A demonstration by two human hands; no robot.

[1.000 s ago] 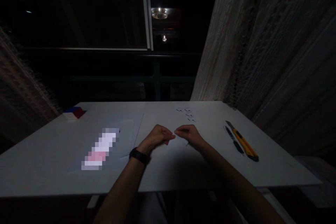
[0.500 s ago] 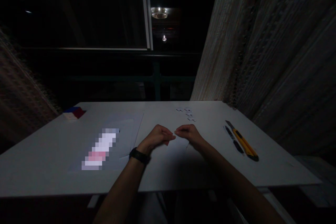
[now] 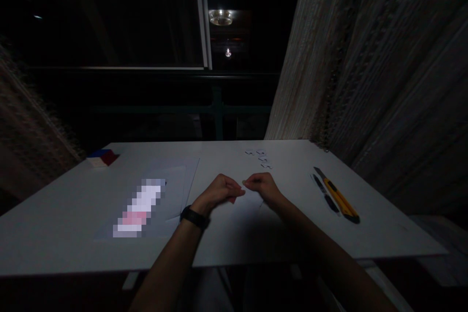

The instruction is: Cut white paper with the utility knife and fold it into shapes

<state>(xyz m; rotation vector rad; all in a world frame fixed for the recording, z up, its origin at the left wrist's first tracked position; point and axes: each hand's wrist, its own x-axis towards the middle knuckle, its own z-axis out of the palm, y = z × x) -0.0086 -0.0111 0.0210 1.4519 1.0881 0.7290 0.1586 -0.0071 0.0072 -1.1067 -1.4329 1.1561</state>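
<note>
My left hand [image 3: 222, 190], with a dark watch [image 3: 194, 216] on its wrist, is closed in a pinch over the middle of the white table. A small reddish patch shows below its fingers; whether it is a fingertip or an object is unclear. Facing it, my right hand [image 3: 266, 187] pinches thumb to fingers, its tips very near the left ones. Whatever lies between the fingertips is too small and dark to make out. A pale sheet-like area [image 3: 245, 208] shows on the table below both hands. Several small cut pieces with dark marks [image 3: 263, 160] lie beyond my right hand.
A yellow utility knife [image 3: 340, 200] and a black-and-clear pen-like tool [image 3: 325, 194] lie at the right. Paper sheets [image 3: 179, 187] lie at the left, with a bright blurred-out screen [image 3: 141, 207] on them. A colored cube [image 3: 102, 157] sits at the far left corner.
Both hands stay in nearly the same place, still pinched close together. Their fingertips have shifted only very slightly apart.
</note>
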